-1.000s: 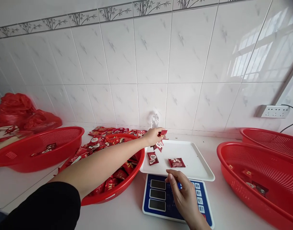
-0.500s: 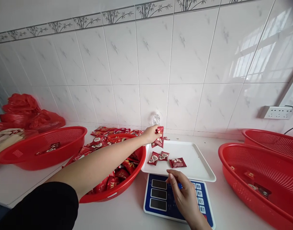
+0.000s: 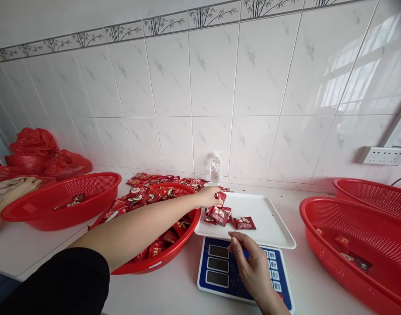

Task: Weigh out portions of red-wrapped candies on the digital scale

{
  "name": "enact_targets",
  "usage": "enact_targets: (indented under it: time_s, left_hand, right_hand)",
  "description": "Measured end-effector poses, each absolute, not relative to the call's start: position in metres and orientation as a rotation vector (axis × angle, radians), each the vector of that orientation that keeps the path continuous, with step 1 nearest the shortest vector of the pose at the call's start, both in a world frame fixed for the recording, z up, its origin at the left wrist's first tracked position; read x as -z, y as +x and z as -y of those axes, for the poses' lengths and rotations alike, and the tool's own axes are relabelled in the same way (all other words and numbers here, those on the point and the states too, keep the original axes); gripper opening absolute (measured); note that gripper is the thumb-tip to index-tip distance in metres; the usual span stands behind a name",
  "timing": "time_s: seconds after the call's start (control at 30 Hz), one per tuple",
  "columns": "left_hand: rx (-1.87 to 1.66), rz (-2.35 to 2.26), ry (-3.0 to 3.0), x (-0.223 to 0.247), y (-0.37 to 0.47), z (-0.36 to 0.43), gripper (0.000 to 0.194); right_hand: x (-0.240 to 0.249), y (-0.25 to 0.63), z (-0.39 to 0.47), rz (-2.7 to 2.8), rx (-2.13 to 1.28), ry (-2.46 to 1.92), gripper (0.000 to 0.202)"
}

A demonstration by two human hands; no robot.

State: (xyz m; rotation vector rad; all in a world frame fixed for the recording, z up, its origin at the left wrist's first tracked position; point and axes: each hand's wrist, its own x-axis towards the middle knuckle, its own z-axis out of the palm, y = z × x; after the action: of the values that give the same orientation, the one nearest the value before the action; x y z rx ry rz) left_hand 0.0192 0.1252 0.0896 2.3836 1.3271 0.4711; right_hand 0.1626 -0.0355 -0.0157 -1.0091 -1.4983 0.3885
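Observation:
My left hand [image 3: 209, 197] reaches over the left part of the white weighing tray [image 3: 266, 218], closed on a small red snack packet [image 3: 221, 197]. Right below it, several dark red packets [image 3: 220, 215] lie in a cluster on the tray, and one more packet [image 3: 244, 223] sits apart to their right. Over the blue keypad of the digital scale [image 3: 216, 278] is my right hand [image 3: 251, 267], its fingers curled in. Whatever those fingers hold, if anything, is hidden. Beneath my left forearm stands a red basket [image 3: 161, 262] heaped with red packets.
To the right stand two red baskets [image 3: 318, 245], the nearer with a few packets inside. Another red basket [image 3: 59, 214] is at the left, beside a co-worker's hands [image 3: 21, 188] and red plastic bags [image 3: 39, 153]. A clear bottle [image 3: 215, 169] stands by the wall.
My left hand has come down closer to the tray. A packet that hung below it now lies on the others, while one packet stays in my fingers. My right hand has not moved.

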Motion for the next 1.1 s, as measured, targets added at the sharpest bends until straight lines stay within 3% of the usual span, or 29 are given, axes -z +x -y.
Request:
enact_targets:
  time_s: [0.33, 0.53, 0.77, 0.93, 1.1]
  left_hand:
    - [-0.299, -1.335, 2.466, -0.087, 0.028, -0.110, 0.060]
    - [-0.042, -1.287, 2.563, -0.078, 0.025, -0.112, 0.041]
    - [-0.459, -1.350, 2.520, -0.076, 0.032, -0.114, 0.015]
    - [-0.863, -1.293, 2.174, -0.097, 0.034, -0.109, 0.023]
    - [-0.524, -1.311, 2.186, -0.102, 0.022, -0.092, 0.029]
  right_hand:
    - [0.016, 0.162, 0.036, 1.502, -0.446, -1.018, 0.024]
    - [0.015, 0.162, 0.037, 1.489, -0.467, -1.018, 0.025]
    - [0.016, 0.162, 0.036, 1.490, -0.452, -1.011, 0.025]
    - [0.017, 0.161, 0.035, 1.493, -0.436, -1.010, 0.024]
    - [0.016, 0.160, 0.037, 1.510, -0.424, -0.988, 0.022]
